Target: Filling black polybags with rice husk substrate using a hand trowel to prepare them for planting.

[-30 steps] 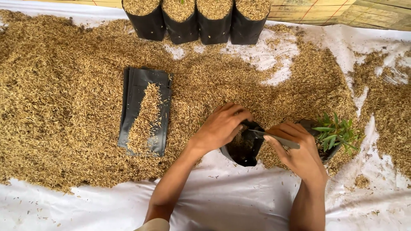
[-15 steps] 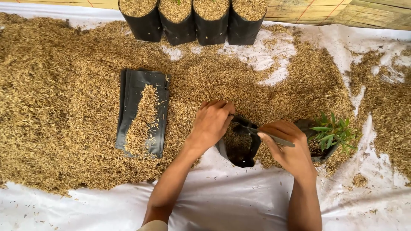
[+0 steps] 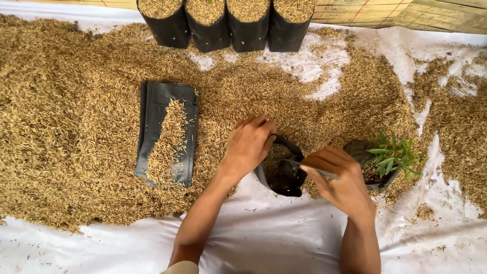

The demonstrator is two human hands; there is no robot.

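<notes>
The left hand (image 3: 251,144) lies palm down on the husks (image 3: 76,127) at the far-left rim of a small black bag (image 3: 284,175), its fingers curled loosely together over a scoop of husk and touching the bag's edge — not gripping the plastic itself, as far as the view shows. The right hand (image 3: 340,180) is at the near-right rim of the same bag, fingers closed and pinched on the thin plastic lip, pulling it outward so the mouth stays agape. The bag stands on the white sheet (image 3: 284,238) just where the husk pile ends, between the two hands; inside it some husk shows at the top and something dark lower down, though the shadow makes it hard to tell what. Just beside the right hand, touching or nearly touching its knuckles, is a second black bag holding a small green seedling (image 3: 393,155), upright, its leaves spreading to the right. Well to the left of the left hand a flat stack of empty bags (image 3: 152,116) lies on the pile, with a drift of husk strewn along its middle. At the far edge of the sheet four filled bags (image 3: 228,25) stand upright in a row, touching one another, each heaped to the brim with husk. Behind them runs a strip of woven mat (image 3: 406,12) — pale and yellowish. Both forearms come in from the bottom of the picture, the left one angled across the bare sheet.
</notes>
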